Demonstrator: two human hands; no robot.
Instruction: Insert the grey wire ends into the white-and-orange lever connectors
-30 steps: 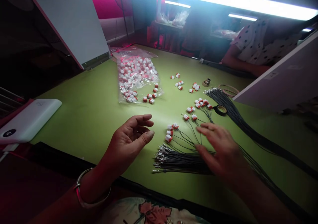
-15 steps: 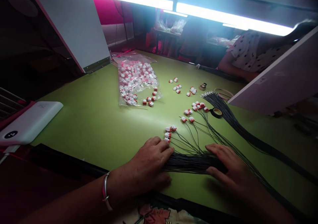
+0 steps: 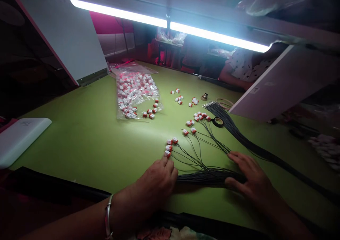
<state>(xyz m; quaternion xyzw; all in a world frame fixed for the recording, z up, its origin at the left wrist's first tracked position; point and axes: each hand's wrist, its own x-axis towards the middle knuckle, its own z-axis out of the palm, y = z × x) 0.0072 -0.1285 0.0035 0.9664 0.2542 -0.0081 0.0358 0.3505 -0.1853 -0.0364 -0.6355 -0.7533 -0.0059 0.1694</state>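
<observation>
My left hand (image 3: 159, 178) has its fingers curled together at the left end of a black wire bundle (image 3: 204, 177), its fingertips by the lowest of several red-and-white connectors (image 3: 168, 148). What its fingers pinch is hidden. My right hand (image 3: 251, 174) rests over the bundle's right part, thumb and fingers apart. Thin wires fan out from the bundle to the connectors. More wired connectors (image 3: 202, 116) lie farther up. Beyond my right hand a second black wire bundle (image 3: 247, 140) with bare metal tips runs to the right.
A clear bag of connectors (image 3: 138, 87) lies at the back left, with loose ones (image 3: 180, 100) beside it. Black tape (image 3: 218, 122) sits near the second bundle. A white power bank (image 3: 25, 137) is at left. A panel (image 3: 287, 87) stands at right; a person's arm (image 3: 231, 78) is behind it.
The view has shifted. My left hand has drawn its fingers together and moved off the bundle's top toward the lowest connectors. My right hand remains over the bundle, spread.
</observation>
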